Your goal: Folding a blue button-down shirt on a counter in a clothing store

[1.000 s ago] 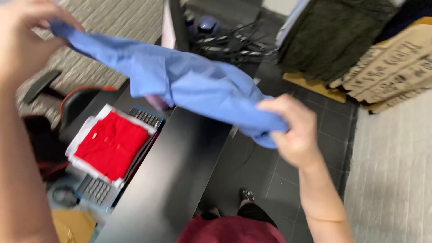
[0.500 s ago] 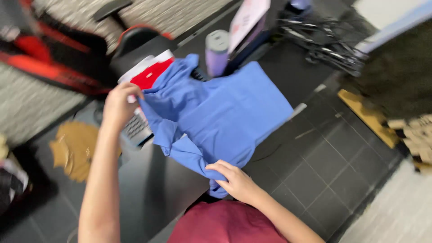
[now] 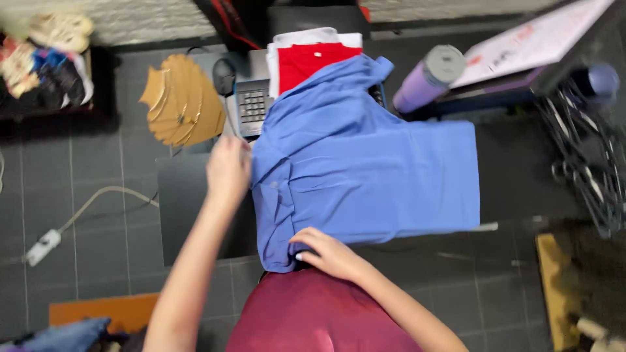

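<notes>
A light blue cotton shirt (image 3: 365,176) lies spread flat across a dark grey table top (image 3: 189,202), its body reaching out to the right and one sleeve angled up toward the far edge. The left hand (image 3: 228,171) sits at the shirt's left edge near the collar — fingers curled in around the cloth, though the view from behind the knuckles does not show how firmly they pinch it. The right hand (image 3: 329,253) rests at the near edge of the shirt, just above the person's maroon top (image 3: 313,319); its fingers are bent and pressed down on the fabric where the lower corner is bunched, and whether they actually grip a fold or only press on it I cannot tell.

Under the far end of the shirt lies a folded red garment (image 3: 303,62) on top of a white one (image 3: 313,38), both partly covered by the blue sleeve. A grey keyboard (image 3: 251,107) pokes out just beside the left hand, with a black computer mouse (image 3: 223,75) beyond it. A fan-shaped stack of tan cardboard pieces (image 3: 179,101) sits to the left of those (overlapping like scales). To the right of the sleeve lies a lilac cylindrical bottle with a grey cap (image 3: 427,78) — tipped on its side, near a slanted white printed board (image 3: 528,45).
</notes>
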